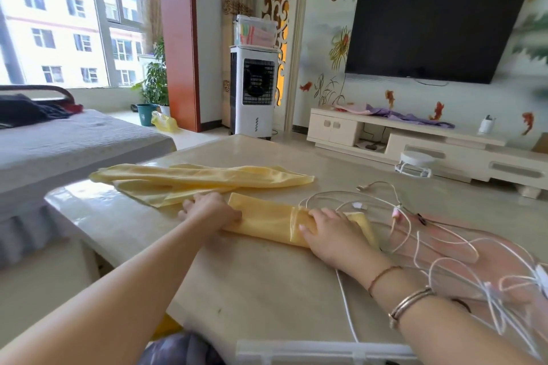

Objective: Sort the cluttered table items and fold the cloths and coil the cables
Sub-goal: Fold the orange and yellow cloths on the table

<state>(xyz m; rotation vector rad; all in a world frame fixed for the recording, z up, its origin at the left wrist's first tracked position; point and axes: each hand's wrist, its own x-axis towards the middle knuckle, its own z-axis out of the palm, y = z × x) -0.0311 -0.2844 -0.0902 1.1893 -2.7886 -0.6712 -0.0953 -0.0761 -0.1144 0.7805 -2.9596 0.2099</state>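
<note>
A folded yellow cloth [264,221] lies as a narrow strip in the middle of the beige table [267,281]. My left hand [207,210] presses on its left end. My right hand [329,231] presses flat on its right part. A second yellow cloth [201,179] lies loosely spread behind them. A tangle of white cables [415,234] sprawls to the right, partly over a pink cloth [474,255].
A white plastic edge [314,350] shows at the table's near side. A grey-covered sofa [74,142] stands left of the table. A white fan cooler [253,95], a TV cabinet [415,139] and a white stool [415,161] stand beyond.
</note>
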